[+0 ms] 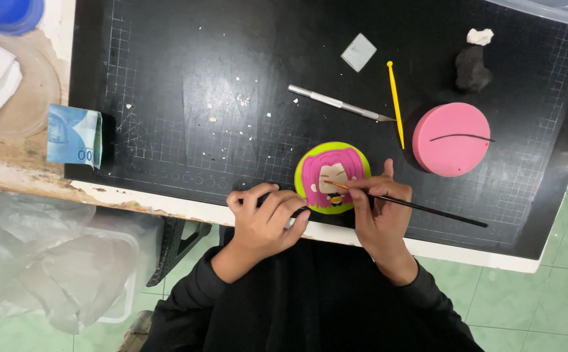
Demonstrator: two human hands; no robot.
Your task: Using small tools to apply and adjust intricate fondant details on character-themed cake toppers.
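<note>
A black cutting mat (186,85) with a pale grid covers most of the table (29,163), whose worn white edge shows at the left and along the near side. Under the table's left end lies a heap of clear plastic (56,254). A pink disc (452,139) sits on the mat to the right, with a thin dark strand across its top.

A green disc (355,160) lies near the mat's front edge, between the two hands; it carries a small figure (331,177) with pink hair and a pale face. The left hand (267,218) rests at the disc's left rim, fingers curled together and touching its edge; whether they grip it I cannot tell. The right hand (378,208) sits just right of the disc, fingers pinched tight on a thin black brush (427,208), whose orange tip touches the figure's face and whose handle runs off to the right over the mat.

A folded blue banknote (75,135) lies at the mat's left edge. A lump of black clay (471,68) sits above the pink disc, with a bit of white clay (479,36) just beyond it. A silver craft knife (339,103) and a yellow modelling tool (396,101) lie close together mid-mat. A small pale square (359,52) lies above them. White crumbs (232,101) dot the mat.
</note>
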